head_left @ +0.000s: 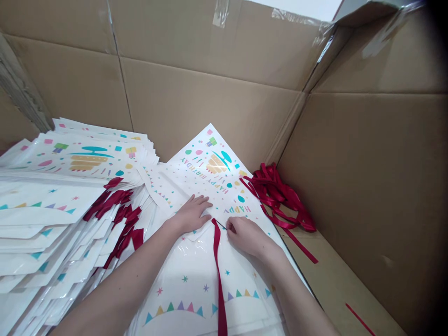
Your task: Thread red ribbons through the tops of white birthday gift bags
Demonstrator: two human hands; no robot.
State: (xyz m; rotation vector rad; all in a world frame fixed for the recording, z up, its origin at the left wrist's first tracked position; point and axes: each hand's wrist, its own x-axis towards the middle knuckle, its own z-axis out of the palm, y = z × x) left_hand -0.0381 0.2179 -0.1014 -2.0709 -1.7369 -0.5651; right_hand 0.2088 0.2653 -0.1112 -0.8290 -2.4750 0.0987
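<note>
My left hand (192, 213) lies flat, fingers spread, on a white printed sheet (227, 186) lettered "HAPPY BIRTHDAY". My right hand (241, 232) is closed in a pinch on a thin dark needle-like tool (220, 224). The tool's far end meets the top of a red ribbon (216, 261) beside my left fingertips; I cannot tell whether it passes through the ribbon. From there the ribbon runs down toward me over more white sheets (185, 280) with printed bunting and stars.
A big stack of printed white sheets (31, 200) with red ribbon ends (122, 219) stands on the left. Loose red ribbons (280, 196) are heaped at the right on cardboard (336, 275). Tall cardboard walls (203, 88) rise behind and to the right. Another ribbon piece (359, 318) lies at lower right.
</note>
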